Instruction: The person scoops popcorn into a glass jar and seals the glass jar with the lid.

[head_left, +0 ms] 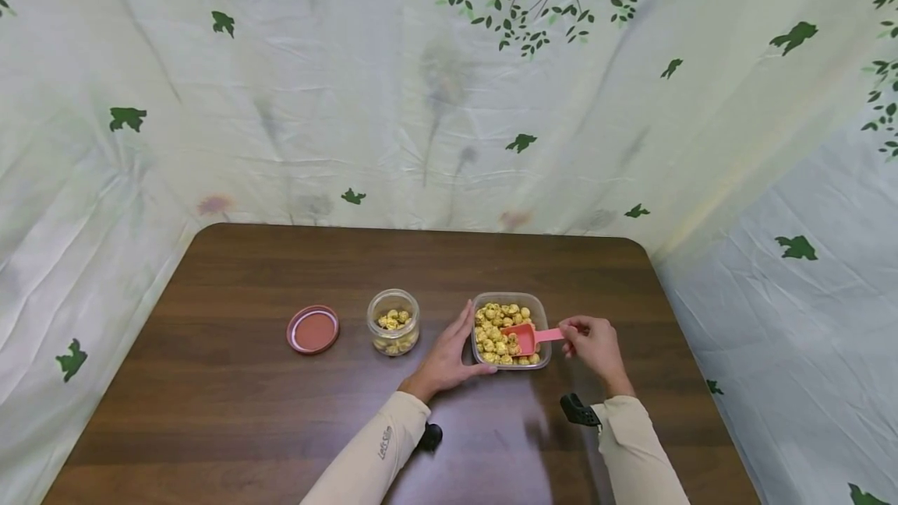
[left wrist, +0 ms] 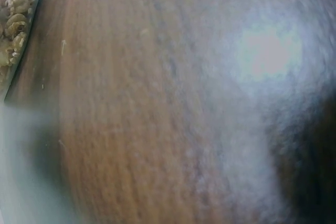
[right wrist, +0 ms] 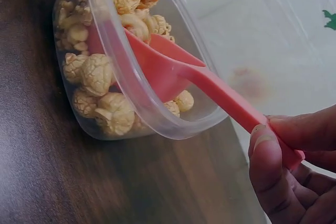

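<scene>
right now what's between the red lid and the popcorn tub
In the head view, a small clear jar partly filled with popcorn stands between the red lid and the popcorn tub.

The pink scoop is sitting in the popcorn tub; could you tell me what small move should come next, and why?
Probably lift the pink scoop out loaded. Its bowl already lies among the popcorn, the right hand pinches its handle, the left hand steadies the tub, and the open jar beside it is only partly filled.

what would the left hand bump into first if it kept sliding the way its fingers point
Probably nothing soon: the left hand lies along the left wall of the clear tub, fingers pointing toward the table's far edge. That stretch looks bare; the small jar sits off to the left.
</scene>
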Demonstrator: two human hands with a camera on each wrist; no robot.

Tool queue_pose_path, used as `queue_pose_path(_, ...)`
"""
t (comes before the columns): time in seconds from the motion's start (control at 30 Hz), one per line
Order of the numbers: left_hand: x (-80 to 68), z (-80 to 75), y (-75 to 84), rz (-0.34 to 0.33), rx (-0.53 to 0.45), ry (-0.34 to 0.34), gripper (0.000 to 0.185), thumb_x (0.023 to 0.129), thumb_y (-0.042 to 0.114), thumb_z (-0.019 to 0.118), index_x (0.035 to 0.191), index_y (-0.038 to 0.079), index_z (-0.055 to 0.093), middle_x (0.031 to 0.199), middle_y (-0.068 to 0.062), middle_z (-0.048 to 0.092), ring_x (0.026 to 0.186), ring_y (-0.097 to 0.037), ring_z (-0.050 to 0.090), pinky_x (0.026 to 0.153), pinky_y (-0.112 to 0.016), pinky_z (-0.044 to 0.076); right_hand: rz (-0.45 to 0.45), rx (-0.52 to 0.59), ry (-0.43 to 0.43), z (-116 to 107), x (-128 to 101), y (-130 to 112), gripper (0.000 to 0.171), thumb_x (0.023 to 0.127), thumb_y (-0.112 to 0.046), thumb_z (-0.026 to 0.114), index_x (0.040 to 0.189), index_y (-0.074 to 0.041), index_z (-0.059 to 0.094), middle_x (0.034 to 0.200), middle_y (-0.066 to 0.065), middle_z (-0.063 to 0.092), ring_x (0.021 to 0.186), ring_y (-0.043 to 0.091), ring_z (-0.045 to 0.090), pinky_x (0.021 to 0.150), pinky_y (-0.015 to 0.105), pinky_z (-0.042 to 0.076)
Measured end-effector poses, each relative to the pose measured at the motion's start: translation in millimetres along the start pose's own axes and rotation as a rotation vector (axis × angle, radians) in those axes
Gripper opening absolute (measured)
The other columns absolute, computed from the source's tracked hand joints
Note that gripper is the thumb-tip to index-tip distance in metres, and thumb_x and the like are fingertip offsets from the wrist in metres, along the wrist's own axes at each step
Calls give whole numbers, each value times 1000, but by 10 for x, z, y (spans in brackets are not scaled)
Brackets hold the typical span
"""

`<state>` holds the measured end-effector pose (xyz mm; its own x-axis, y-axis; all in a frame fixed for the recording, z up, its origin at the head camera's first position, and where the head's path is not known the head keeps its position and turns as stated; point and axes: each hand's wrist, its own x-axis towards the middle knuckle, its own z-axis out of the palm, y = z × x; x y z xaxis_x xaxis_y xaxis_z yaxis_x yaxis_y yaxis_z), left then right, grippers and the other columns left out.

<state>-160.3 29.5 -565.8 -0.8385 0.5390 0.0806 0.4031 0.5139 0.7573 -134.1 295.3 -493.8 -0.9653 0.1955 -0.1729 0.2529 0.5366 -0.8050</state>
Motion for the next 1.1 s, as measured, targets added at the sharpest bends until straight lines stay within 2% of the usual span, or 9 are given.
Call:
queue_pose_path(0.57,-6,-9,1,-5,0,-9,111,77,45,79,154,3,11,160,-16,9,144,-31,20,114,-43,25,26,46,-16,156,54,75,14,93,1,58,100,10,67,72,12,61,56,15,58,61,45,57)
queue_pose_path(1.1,-3,-17,-3,-24,10,-23,109,78,48,77,153,2,13,161,-14,8,144,-30,19,114,-43,26,46,97,-29,237,55,146,14,93,3,57,98,11,66,68,10,59,55,15,56,56,39,56)
